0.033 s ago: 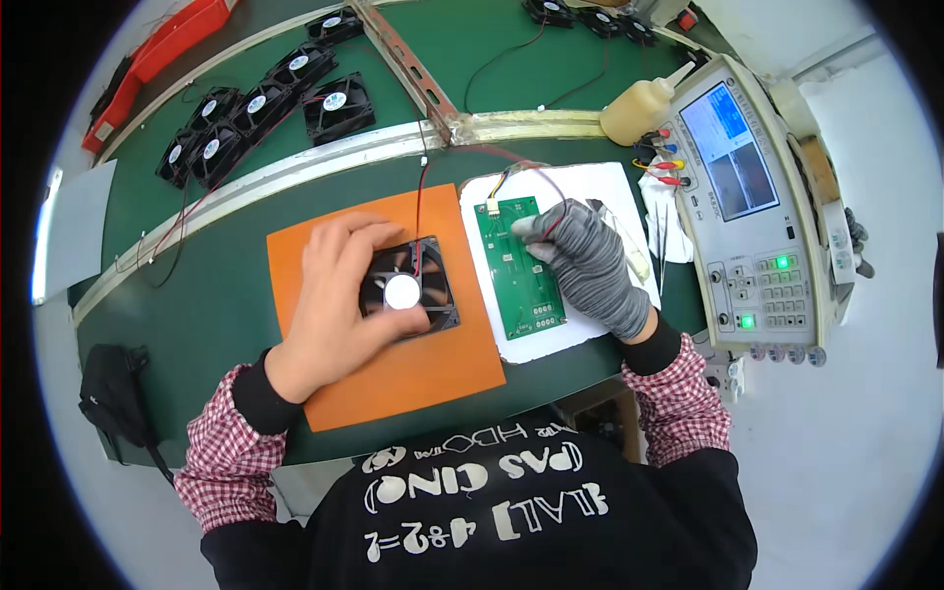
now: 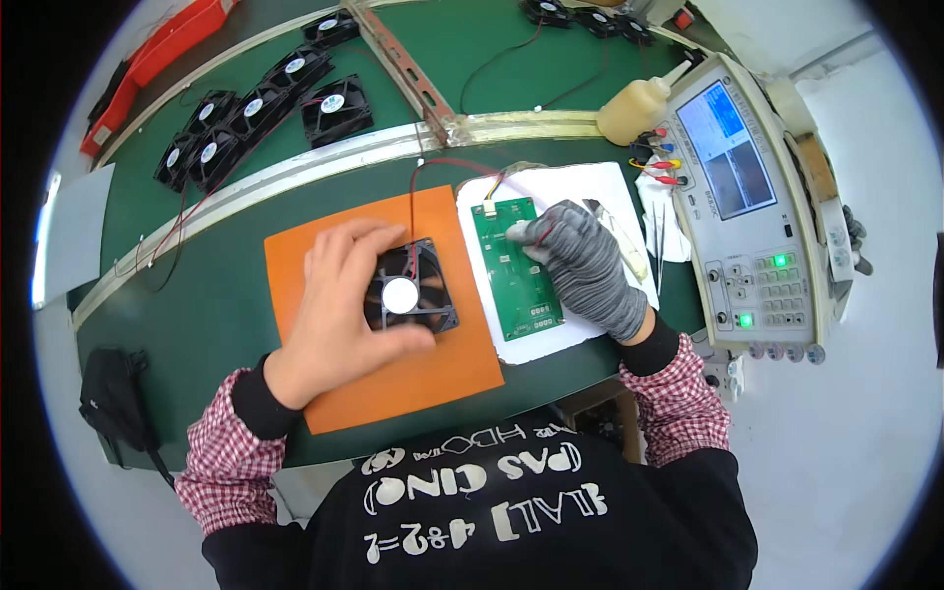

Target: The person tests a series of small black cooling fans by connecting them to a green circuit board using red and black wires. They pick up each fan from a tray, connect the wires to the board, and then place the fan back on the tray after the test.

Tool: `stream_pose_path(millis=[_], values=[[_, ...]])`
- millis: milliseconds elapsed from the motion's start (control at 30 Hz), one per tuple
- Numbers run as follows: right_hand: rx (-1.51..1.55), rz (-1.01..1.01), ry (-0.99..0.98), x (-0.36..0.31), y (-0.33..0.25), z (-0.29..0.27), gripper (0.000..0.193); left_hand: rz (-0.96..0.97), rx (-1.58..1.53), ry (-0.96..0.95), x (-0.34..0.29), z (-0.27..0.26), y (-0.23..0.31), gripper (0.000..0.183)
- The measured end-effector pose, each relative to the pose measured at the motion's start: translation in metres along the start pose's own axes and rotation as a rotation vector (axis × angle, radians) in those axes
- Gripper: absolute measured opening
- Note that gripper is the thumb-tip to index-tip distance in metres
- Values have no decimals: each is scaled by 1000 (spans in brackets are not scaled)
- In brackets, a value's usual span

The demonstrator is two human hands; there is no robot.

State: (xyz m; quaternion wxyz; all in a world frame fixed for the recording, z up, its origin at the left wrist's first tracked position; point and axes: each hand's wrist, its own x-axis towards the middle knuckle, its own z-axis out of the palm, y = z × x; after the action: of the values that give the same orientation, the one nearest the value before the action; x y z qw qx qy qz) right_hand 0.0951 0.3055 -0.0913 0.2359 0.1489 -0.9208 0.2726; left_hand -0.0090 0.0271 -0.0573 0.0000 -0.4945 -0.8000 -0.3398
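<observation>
- nothing has shifted since the picture a moment earlier: both hands and the black fan (image 2: 411, 295) sit where they did, so the work is at a steady hold rather than a move.
- the fan lies flat on the orange mat (image 2: 433, 383), toward the mat's far right part, with its white hub label facing up.
- the left hand (image 2: 339, 315) rests on the mat and wraps the fan from its left. its fingers are spread wide over the far edge and the thumb is against the near edge.
- the gloved right hand (image 2: 585, 270) is just right of the mat, its fingers bunched close with the tips pressed on a green circuit board (image 2: 511, 285). i cannot tell whether they pinch anything.
- the board lies on a white sheet (image 2: 580, 187) touching the mat's right edge.
- red and black wires (image 2: 423, 177) run from the fan past the mat's far edge and curve to the board's white plug.
- right of the mat, beyond the sheet, stands a grey test instrument (image 2: 757, 226) with a lit screen and a pale squeeze bottle (image 2: 634, 108) just past it.
- beyond the mat a metal rail (image 2: 295, 172) crosses the bench, with a row of more fans (image 2: 256, 113) behind it.
- nothing lies between the hands, and only the wires cross the space near the fan.
</observation>
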Motion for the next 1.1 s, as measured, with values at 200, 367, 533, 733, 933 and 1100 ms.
stream_pose_path(millis=[200,367,533,733,933,1100], values=[[182,62,-105,5,2,-1,20,0,129,-48,-6,1,14,94],[171,237,-91,-1,2,-4,16,462,560,187,-23,-51,58,76],[291,212,-50,-2,7,2,13,284,-521,102,-36,-68,71,26],[285,143,-70,1,9,5,15,-340,-1870,-919,-5,-86,39,28],[253,97,-44,0,9,1,16,153,-106,135,-52,-74,69,64],[239,141,-27,-2,5,0,16,554,667,543,-23,-55,68,61]])
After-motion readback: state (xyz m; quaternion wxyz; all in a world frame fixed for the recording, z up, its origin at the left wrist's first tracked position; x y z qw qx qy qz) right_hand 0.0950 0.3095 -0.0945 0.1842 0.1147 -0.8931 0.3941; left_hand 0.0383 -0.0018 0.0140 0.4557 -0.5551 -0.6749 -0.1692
